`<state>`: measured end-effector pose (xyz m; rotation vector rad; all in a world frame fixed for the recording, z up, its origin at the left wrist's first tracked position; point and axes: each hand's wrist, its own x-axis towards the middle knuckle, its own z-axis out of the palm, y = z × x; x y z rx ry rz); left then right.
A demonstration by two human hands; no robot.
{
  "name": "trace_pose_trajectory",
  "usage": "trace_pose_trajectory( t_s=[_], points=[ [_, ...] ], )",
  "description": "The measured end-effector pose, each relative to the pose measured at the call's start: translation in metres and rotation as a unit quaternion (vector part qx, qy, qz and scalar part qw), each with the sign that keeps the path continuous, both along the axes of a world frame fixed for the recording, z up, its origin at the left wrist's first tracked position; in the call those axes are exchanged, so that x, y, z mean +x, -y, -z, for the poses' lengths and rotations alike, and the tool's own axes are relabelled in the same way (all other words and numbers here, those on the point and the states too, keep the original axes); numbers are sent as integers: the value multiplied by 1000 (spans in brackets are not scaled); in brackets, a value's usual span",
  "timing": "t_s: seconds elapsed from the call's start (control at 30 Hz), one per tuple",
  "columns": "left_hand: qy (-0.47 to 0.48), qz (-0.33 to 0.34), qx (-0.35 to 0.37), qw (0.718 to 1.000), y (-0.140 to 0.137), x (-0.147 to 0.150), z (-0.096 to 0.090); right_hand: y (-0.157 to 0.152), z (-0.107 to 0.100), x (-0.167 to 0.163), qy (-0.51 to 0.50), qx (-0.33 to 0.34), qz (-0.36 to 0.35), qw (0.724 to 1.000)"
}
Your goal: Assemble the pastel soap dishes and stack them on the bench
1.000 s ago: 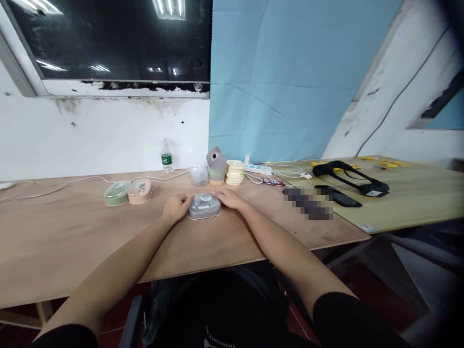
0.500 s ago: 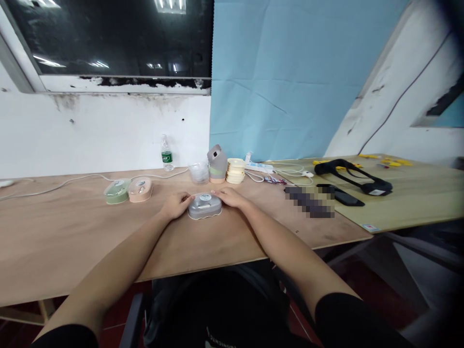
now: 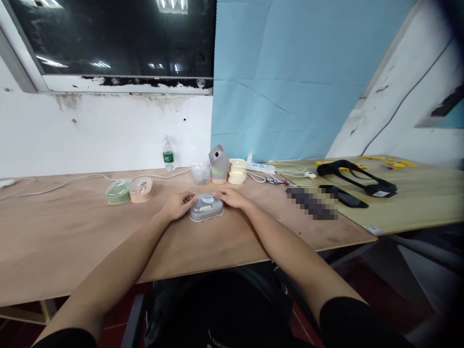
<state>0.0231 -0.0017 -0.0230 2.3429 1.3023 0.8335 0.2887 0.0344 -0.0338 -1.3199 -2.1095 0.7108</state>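
A grey oval box with a clear lid (image 3: 206,210) sits on the wooden table in front of me. A round pale sticker and a small white piece show on its top. At its left end, my left hand (image 3: 178,205) is closed on the box, its thumb over the lid edge and its other fingers curled behind. My right hand (image 3: 232,197) grips the far right edge, with the thumb and fingertips against the lid. Two similar boxes, one green (image 3: 118,192) and one pink (image 3: 141,190), stand side by side to the left.
Along the back are a water bottle (image 3: 168,153), clear plastic lids (image 3: 200,173), stacked grey, green and pink shells (image 3: 218,166), and stacked cream pieces (image 3: 237,172). A power strip (image 3: 261,167) with cables lies right of them. Further right is a black strap-like frame (image 3: 357,178).
The left thumb reaches slightly further over the lid. Otherwise the hands and box stay in nearly the same place; the view has shifted a little.
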Motion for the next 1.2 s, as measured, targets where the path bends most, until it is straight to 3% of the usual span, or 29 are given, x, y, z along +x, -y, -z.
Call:
trace_pose_trajectory(
  t_s=[0.2,0.4,0.73,0.9,1.1,1.2],
  points=[
    [-8,-10,-2,1000,3,-1,-3,-7,10,-5,-38,53,35,997],
    [-40,-43,-5,998,6,3,-4,-19,23,-13,-117,36,66,990],
    [-51,-64,11,997,5,16,7,-10,13,-21,-145,7,109,983],
    [-20,-30,-4,999,2,14,10,-11,12,-20,-147,7,84,986],
    [-10,103,-11,995,0,6,13,-13,13,-19,-127,11,90,988],
    [-11,98,6,995,-1,2,11,-11,12,-18,-134,15,90,987]
  ],
)
